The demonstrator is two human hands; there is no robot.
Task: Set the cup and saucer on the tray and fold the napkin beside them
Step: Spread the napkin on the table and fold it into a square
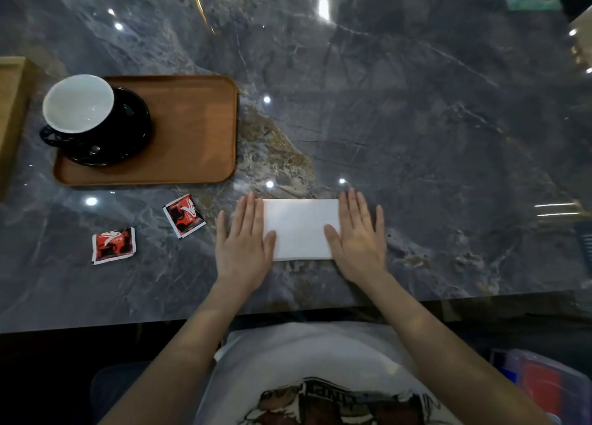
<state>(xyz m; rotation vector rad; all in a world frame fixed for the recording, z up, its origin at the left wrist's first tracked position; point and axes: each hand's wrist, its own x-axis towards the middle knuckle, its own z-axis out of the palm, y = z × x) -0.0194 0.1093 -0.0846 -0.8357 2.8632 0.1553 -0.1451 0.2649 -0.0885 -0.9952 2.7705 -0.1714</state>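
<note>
While both hands lie flat on the grey marble counter (416,110), the white napkin (299,229) sits between them, folded into a neat rectangle near the counter's front edge. The left hand (243,242) presses its palm on the napkin's left end, fingers straight and close together, thumb resting on the paper. The right hand (357,238) mirrors it on the right end, fingers slightly fanned; neither grip pinches anything. Off to the left, one brown wooden tray (192,129) carries one black saucer (128,142), and on that stands one cup (78,104), black outside, white inside and empty. Two red sachets (184,215) lie on the counter between tray and napkin, apart from each other.
</note>
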